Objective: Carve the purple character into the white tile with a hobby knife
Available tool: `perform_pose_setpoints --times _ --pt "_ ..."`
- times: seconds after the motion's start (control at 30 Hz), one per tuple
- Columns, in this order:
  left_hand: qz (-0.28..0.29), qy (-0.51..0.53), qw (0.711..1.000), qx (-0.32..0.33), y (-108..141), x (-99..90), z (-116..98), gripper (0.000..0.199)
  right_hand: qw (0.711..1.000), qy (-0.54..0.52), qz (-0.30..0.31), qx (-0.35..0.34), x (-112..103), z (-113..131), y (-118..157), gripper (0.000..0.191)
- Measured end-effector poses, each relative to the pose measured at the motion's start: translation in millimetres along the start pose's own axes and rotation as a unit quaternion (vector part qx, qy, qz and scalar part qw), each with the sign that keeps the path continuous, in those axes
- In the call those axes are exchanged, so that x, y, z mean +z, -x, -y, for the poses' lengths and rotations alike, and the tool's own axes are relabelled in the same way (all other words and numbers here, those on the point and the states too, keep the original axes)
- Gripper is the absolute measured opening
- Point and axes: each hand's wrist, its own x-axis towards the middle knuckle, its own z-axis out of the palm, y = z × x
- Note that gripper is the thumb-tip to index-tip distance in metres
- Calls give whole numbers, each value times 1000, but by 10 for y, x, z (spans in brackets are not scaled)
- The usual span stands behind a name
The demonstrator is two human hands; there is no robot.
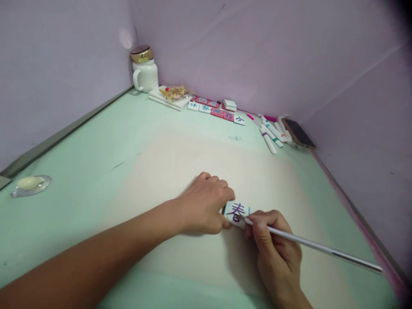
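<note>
The left hand is curled, thumb and fingers gripping the left side of a white tile on the tabletop. From here I see the tile lying between both hands, just left of the right hand, which is closed round a slim silver tool, its tip at the tile's purple character.

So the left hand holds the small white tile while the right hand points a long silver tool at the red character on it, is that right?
Not quite: the head view shows the character is purple, not red. The left hand does hold the white tile, and the right hand the silver tool.
</note>
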Motion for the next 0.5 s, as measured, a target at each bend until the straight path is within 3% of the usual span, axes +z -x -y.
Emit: perform_pose_setpoints --times 0.3,0.5 --pt "-1 18 1000 -1 13 32 49 41 972 -133 -134 143 -112 37 -67 32" --pt "-2 13 1000 6 36 38 77 38 955 -182 -153 180 -135 76 -111 35"
